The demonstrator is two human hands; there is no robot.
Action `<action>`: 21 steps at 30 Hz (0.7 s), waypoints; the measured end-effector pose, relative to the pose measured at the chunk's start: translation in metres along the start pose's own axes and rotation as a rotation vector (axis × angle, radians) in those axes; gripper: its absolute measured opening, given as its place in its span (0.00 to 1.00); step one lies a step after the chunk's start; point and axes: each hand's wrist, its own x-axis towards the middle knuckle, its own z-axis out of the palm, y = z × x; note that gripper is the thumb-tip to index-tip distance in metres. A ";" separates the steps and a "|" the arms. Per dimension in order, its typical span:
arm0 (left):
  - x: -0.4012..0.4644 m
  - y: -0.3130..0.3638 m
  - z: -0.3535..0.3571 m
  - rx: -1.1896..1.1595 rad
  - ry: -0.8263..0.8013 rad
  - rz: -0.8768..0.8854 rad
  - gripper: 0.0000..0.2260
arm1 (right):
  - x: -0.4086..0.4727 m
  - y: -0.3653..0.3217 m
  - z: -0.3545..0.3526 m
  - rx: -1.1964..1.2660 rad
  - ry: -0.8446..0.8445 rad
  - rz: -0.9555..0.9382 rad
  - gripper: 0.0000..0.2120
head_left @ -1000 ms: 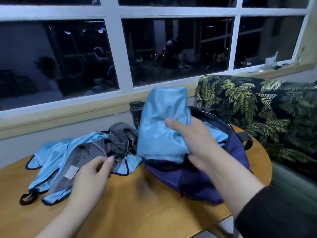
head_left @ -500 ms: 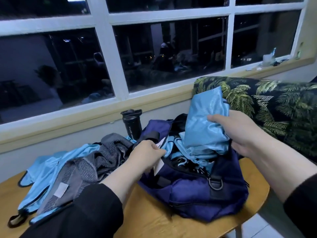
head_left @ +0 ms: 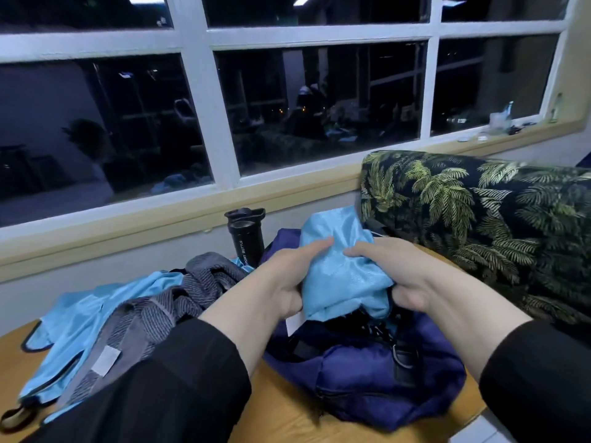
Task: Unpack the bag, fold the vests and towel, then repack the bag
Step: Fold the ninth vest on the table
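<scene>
Since a moment ago my left hand (head_left: 281, 282) has left the bag's edge and joined my right hand (head_left: 396, 276) on the folded blue vest (head_left: 339, 270). Both hands now grip it from either side, fingers curled into the cloth, just above the open navy bag (head_left: 367, 385) on the wooden table (head_left: 287, 423). Left of the bag lie another blue vest (head_left: 83, 314) and the grey towel (head_left: 179, 302), unfolded, with a black bottle (head_left: 246, 238) behind them.

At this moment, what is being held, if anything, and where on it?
Both hands hold the folded light blue vest over the open bag: left hand on its left edge, right hand on its right.
</scene>
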 end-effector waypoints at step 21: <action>0.079 -0.001 0.050 -0.044 0.118 -0.091 0.15 | 0.035 -0.022 -0.085 -1.223 0.585 -0.284 0.13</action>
